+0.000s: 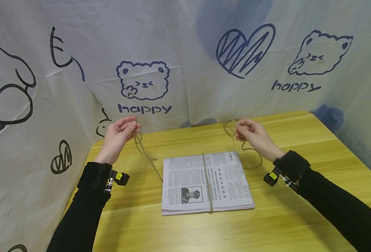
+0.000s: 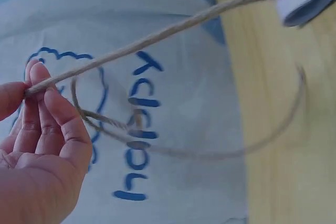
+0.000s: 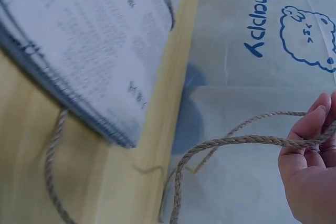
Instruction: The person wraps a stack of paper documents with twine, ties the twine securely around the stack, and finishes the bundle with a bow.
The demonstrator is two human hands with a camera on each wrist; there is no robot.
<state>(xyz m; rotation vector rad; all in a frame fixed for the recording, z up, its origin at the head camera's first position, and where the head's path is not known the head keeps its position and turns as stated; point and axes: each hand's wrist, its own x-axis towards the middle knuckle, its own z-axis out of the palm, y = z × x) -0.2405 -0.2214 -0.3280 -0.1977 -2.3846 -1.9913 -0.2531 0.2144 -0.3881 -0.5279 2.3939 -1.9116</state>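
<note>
A folded stack of newspapers (image 1: 185, 178) lies on the wooden table, with a strand of twine (image 1: 208, 185) running over its top from back edge to front edge. My left hand (image 1: 119, 134) is raised left of the stack and pinches one length of twine (image 2: 157, 35) between thumb and fingers; it slants down to the stack's left side, and a loose tail curls below the hand. On the other side my right hand (image 1: 252, 134) grips another length of twine (image 3: 236, 140), which loops down and reaches the stack's right edge. Under the newspapers the twine is hidden.
The yellow wood-grain table (image 1: 185, 234) extends around the stack. Behind it and along the left hangs a pale cloth (image 1: 191, 45) printed with bears, hearts and the word "happy". Both wrists carry black bands with small cameras.
</note>
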